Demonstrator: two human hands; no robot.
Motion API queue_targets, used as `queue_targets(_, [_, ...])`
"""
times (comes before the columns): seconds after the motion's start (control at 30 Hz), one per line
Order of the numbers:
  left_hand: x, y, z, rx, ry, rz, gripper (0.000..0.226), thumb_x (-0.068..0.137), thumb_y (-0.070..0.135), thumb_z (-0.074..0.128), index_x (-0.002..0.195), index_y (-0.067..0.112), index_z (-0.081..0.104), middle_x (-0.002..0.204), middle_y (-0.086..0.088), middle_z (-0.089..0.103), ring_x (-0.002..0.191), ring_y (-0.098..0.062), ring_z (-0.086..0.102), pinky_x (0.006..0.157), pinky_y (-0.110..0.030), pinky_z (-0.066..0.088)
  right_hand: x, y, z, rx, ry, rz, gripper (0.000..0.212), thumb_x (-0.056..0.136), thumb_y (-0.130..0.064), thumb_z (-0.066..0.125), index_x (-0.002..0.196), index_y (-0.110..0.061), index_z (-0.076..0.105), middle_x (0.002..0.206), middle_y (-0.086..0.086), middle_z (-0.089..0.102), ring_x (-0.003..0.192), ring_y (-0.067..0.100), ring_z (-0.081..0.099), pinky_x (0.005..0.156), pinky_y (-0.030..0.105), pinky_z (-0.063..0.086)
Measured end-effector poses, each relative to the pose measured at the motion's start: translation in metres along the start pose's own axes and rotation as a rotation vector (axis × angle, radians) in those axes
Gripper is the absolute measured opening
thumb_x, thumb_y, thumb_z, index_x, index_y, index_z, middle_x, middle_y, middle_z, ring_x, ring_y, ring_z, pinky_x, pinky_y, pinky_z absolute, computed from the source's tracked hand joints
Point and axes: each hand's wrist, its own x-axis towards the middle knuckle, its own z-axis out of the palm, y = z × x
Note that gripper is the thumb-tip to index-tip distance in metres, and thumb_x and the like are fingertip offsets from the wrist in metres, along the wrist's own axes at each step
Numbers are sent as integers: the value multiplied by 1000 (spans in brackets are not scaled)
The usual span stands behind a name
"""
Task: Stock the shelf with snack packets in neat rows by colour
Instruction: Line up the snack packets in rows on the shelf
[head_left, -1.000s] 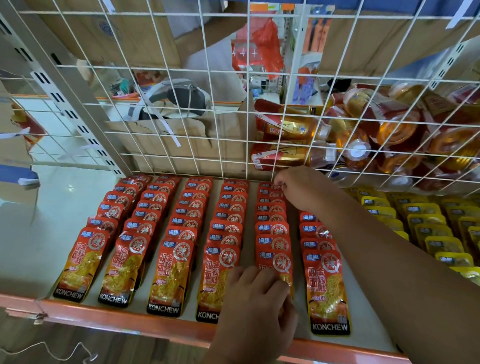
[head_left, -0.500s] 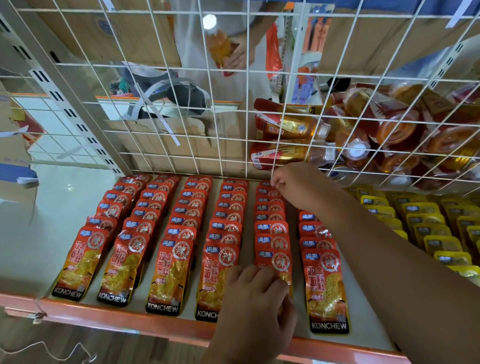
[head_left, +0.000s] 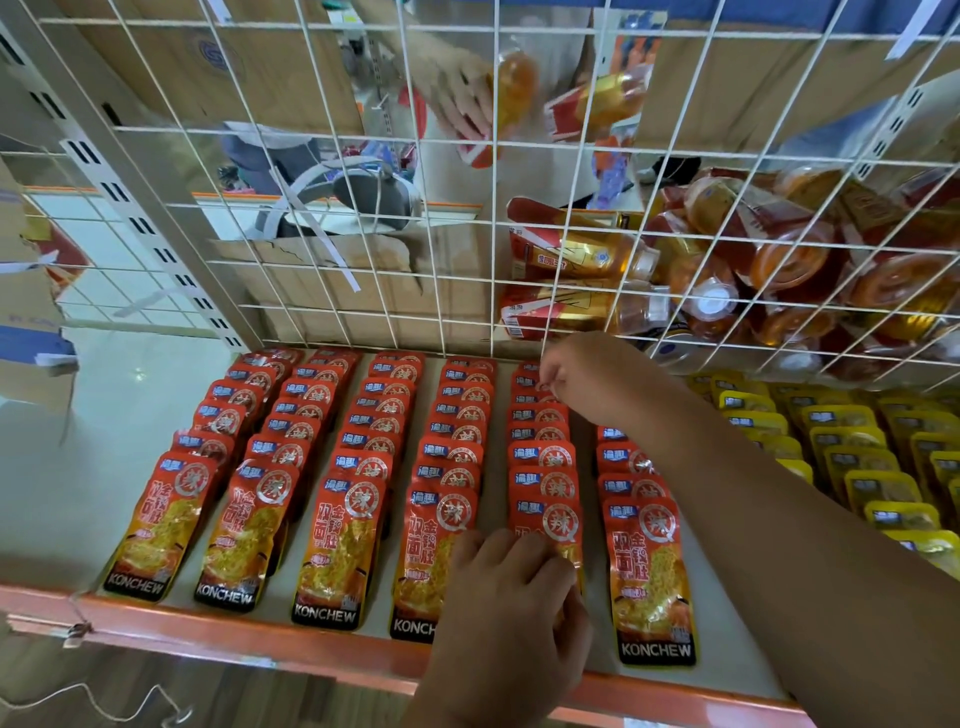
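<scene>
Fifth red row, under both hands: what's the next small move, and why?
Likely lay the rear packet flat and in line with its row. The right hand pinches it at the back, while the left hand rests on the front packet, steadying the row.

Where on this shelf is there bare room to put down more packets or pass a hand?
Widest bare shelf lies left of the leftmost red row, up to the front lip. A narrow strip runs between the sixth red row and the yellow packets, partly under the right forearm. Red rows are crowded.
</scene>
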Motion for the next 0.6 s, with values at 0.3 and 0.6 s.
queue_targets(0.3, [1, -1, 0, 3, 7, 13, 10, 80, 35, 68, 80, 26, 66, 85, 11, 61, 78, -10, 54, 76, -35, 43, 10, -7, -11, 18, -167, 76, 42, 97, -11, 59, 139, -19, 58, 147, 8, 50, 132, 27, 50, 109, 39, 45])
queue_targets(0.6, [0, -1, 0, -13, 18, 23, 9, 80, 33, 68, 79, 24, 66, 85, 10, 61, 78, -12, 54, 76, -36, 44, 5, -1, -7, 4, -89, 33, 33, 96, -13, 62, 128, -21, 65, 136, 5, 61, 120, 24, 60, 103, 40, 50])
